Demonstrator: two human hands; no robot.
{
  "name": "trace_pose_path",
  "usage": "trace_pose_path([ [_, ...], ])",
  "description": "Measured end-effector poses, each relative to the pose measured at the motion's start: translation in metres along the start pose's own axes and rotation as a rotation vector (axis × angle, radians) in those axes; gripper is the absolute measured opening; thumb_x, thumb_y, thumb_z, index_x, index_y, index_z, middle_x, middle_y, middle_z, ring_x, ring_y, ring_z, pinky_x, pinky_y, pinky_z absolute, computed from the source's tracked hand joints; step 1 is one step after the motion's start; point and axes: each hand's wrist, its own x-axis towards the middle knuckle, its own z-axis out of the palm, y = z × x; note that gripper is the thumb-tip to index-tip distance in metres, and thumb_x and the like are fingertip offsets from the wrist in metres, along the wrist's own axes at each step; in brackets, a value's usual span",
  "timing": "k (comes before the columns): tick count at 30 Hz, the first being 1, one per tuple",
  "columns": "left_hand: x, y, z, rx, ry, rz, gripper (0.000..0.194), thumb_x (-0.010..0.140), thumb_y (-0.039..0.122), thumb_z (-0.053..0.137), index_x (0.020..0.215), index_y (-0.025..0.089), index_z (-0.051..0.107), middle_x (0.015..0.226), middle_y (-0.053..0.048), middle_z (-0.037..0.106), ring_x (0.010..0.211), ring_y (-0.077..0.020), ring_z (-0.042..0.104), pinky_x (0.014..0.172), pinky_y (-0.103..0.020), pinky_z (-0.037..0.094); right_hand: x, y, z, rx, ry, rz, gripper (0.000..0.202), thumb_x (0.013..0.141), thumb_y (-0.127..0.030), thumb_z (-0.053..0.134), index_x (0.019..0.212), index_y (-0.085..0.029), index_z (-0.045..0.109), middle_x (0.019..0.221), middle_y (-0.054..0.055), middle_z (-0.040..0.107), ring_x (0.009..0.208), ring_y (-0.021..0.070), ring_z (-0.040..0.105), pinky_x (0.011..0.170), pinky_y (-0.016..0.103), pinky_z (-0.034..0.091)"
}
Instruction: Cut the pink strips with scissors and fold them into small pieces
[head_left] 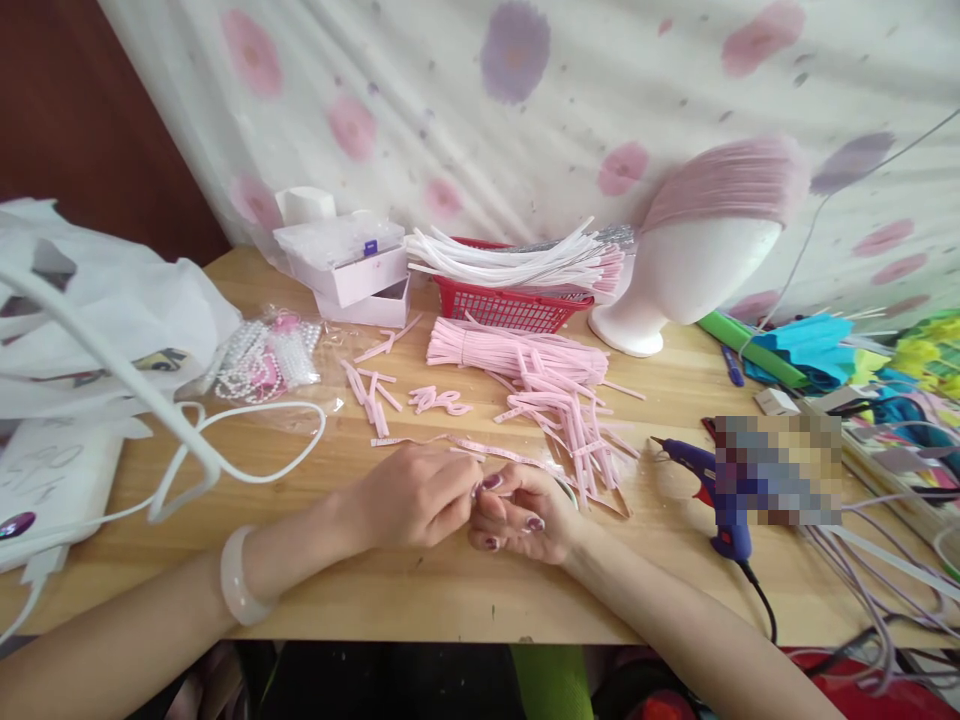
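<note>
Near the front of the wooden table, my left hand and my right hand meet, fingertips pinched together. Whatever sits between them is too small and covered to make out. Just behind the hands lies a pink measuring tape. Beyond it are bent pink pipe cleaners, a few small pink pipe cleaner loops and short cut pieces. Farther back rests a tied bundle of pink pipe cleaners.
A red basket holds white pipe cleaners. Beside it stands a white foam head. A blue glue gun with its cord lies to the right. On the left are bagged pearl beads, white boxes and a white cable.
</note>
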Motion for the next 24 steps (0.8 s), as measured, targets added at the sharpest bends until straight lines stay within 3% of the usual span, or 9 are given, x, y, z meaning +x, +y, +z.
trace_pose_path([
  [5,0.008,0.014,-0.003,-0.271,-0.043,-0.328,0.03,0.094,0.014,0.035,0.07,0.018,0.053,0.063,0.003,0.056,0.05,-0.0086,0.042,0.053,-0.022,0.034,-0.007,-0.005,-0.006,-0.151,0.091,-0.094,0.027,0.086,-0.026,0.046,0.065,-0.017,0.06,0.039,-0.009,0.034,0.037,0.009,0.026,0.047,0.026,0.029],
  [9,0.016,0.02,-0.006,-0.617,-0.164,-0.886,0.024,0.091,0.029,0.041,0.068,0.021,0.047,0.055,0.008,0.036,0.045,-0.0082,0.031,0.044,-0.021,0.026,-0.012,-0.01,-0.009,-0.591,0.137,-0.302,0.023,0.083,-0.015,0.054,0.061,-0.019,0.049,0.054,-0.007,0.034,0.052,0.01,0.027,0.053,0.026,0.024],
  [12,0.017,0.018,-0.007,-0.733,-0.263,-1.087,0.02,0.087,0.031,0.04,0.07,0.023,0.041,0.052,0.011,0.03,0.04,-0.0073,0.022,0.038,-0.02,0.018,-0.012,-0.009,-0.009,-1.031,0.087,-0.483,0.024,0.082,-0.01,0.049,0.063,-0.021,0.042,0.058,-0.005,0.034,0.055,0.0125,0.026,0.056,0.028,0.025],
  [15,0.015,0.015,-0.007,-0.748,-0.305,-1.113,0.021,0.084,0.031,0.04,0.066,0.023,0.037,0.05,0.011,0.03,0.038,-0.0066,0.02,0.036,-0.02,0.016,-0.011,-0.006,-0.011,-1.354,0.052,-0.609,0.025,0.087,-0.008,0.043,0.066,-0.021,0.045,0.059,-0.002,0.042,0.057,0.0148,0.031,0.058,0.029,0.029],
  [17,0.013,0.013,-0.007,-0.738,-0.285,-1.085,0.022,0.085,0.031,0.043,0.065,0.023,0.037,0.052,0.01,0.033,0.039,-0.0066,0.025,0.037,-0.019,0.02,-0.011,-0.008,-0.012,-1.355,0.061,-0.612,0.025,0.089,-0.009,0.042,0.067,-0.021,0.046,0.059,-0.001,0.044,0.056,0.0151,0.033,0.057,0.029,0.031],
  [21,0.007,0.01,-0.007,-0.666,-0.143,-0.864,0.023,0.088,0.036,0.048,0.071,0.021,0.044,0.056,0.009,0.04,0.045,-0.0075,0.04,0.043,-0.019,0.032,-0.013,-0.014,-0.012,-0.994,0.124,-0.428,0.028,0.096,-0.018,0.043,0.07,-0.019,0.053,0.059,-0.002,0.047,0.055,0.0131,0.04,0.056,0.027,0.033],
  [24,0.005,0.007,-0.005,-0.709,-0.033,-0.734,0.028,0.092,0.041,0.043,0.071,0.022,0.041,0.056,0.009,0.042,0.043,-0.0085,0.046,0.045,-0.022,0.04,-0.012,-0.014,-0.009,-0.63,0.294,-0.278,0.031,0.098,-0.033,0.052,0.072,-0.018,0.061,0.06,-0.001,0.055,0.055,0.0119,0.047,0.056,0.025,0.037],
])
